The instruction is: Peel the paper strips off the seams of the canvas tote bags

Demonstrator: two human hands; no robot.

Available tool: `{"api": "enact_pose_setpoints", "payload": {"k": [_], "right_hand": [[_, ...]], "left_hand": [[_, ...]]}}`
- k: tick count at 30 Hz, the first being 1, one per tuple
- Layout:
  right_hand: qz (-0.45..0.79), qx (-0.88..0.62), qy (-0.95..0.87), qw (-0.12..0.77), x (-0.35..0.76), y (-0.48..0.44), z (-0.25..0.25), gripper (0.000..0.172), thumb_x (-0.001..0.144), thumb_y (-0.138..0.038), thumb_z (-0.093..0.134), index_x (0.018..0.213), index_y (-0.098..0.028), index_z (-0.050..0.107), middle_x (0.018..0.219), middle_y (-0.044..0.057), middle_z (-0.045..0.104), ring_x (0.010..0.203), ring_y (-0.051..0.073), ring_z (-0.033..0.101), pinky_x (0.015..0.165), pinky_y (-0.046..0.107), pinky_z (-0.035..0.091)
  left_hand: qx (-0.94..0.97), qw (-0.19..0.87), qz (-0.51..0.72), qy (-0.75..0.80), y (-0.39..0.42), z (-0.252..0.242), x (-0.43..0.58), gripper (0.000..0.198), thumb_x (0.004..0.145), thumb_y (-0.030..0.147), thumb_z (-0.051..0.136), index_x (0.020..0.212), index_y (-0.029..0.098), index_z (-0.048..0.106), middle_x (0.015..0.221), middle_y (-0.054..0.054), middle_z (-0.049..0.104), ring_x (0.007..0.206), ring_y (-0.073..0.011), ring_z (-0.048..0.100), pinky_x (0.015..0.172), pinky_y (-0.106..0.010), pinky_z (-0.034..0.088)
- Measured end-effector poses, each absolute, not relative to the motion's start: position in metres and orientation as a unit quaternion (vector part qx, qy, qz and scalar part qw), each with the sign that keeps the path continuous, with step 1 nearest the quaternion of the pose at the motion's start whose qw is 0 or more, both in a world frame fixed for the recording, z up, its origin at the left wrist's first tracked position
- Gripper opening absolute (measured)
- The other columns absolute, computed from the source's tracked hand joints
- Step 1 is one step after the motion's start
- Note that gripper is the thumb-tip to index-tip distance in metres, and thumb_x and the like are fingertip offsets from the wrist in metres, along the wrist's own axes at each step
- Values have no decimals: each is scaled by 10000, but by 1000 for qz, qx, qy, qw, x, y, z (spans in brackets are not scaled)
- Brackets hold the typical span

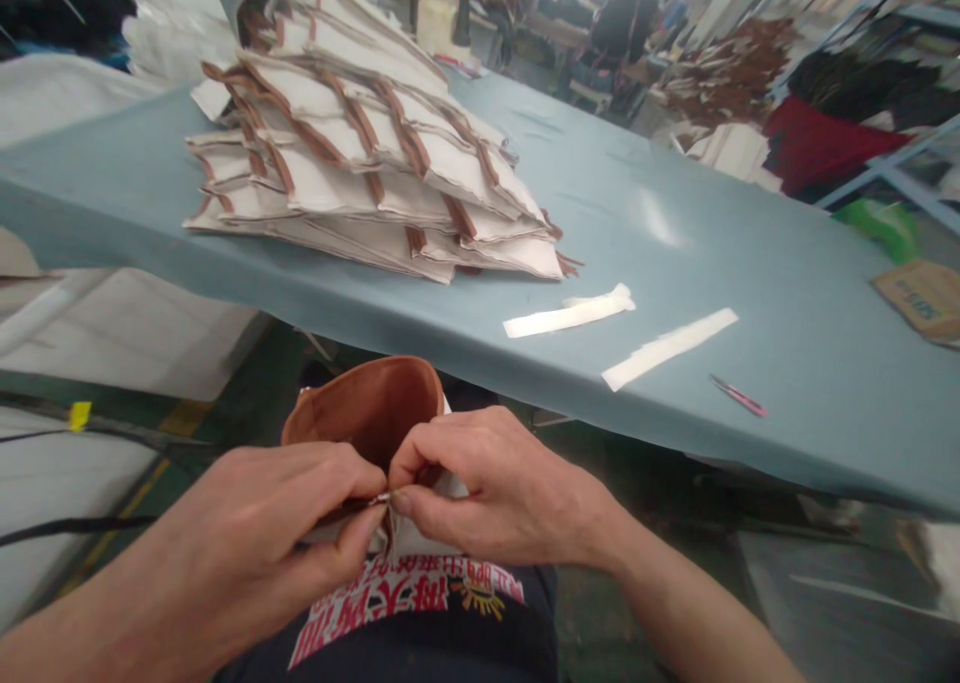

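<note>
I hold a small brown and white fabric pouch in front of my chest, below the table edge. My left hand is closed, pinching the pouch's edge where a small metal piece shows between thumb and finger. My right hand is closed too, pinching the same spot from the other side. The fingertips of both hands meet at that metal piece. The lower part of the pouch is hidden behind my hands.
A grey-blue table carries a tall stack of white pouches with brown trim, two white strips and a small pink tool. A cardboard box sits at the right edge. A person works far behind.
</note>
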State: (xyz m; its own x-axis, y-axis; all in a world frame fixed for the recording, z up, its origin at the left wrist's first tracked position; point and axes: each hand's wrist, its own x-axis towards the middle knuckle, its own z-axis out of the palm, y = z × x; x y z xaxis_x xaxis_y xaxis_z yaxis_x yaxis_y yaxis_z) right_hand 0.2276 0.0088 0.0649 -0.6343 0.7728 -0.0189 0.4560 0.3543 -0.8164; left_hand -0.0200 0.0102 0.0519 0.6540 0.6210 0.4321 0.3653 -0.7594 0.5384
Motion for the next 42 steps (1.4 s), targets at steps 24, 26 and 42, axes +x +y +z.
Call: {"api": "enact_pose_setpoints", "payload": {"k": [24,26,42], "right_hand": [[635,-344,-640,262,227,22,47,44,801,-190,696,843,-202,688,781,-49,692,699,105,591,649,205,454],[677,-336,-604,252,227,25,44,53,799,-215,707,845,-199,687,774,-50,676,675,98,556,626,204,452],[645,-364,-618,264,228,19,43,51,859,-183,717,830,-191,675,749,-42,680,671,99,562,592,175,431]], "left_hand": [[927,124,252,248,-3,45,-40,589,1064,-7,404,1458,312,704,1089,-14,884,911,-246,851,944,-358,669],[924,126,259,251,-5,43,-39,624,1037,-25,395,1479,303,690,1082,-14,880,912,-248,845,944,-362,669],[864,255,296,317,13,47,-21,156,1062,209,596,1124,318,688,828,97,798,580,-119,729,616,-218,555]]}}
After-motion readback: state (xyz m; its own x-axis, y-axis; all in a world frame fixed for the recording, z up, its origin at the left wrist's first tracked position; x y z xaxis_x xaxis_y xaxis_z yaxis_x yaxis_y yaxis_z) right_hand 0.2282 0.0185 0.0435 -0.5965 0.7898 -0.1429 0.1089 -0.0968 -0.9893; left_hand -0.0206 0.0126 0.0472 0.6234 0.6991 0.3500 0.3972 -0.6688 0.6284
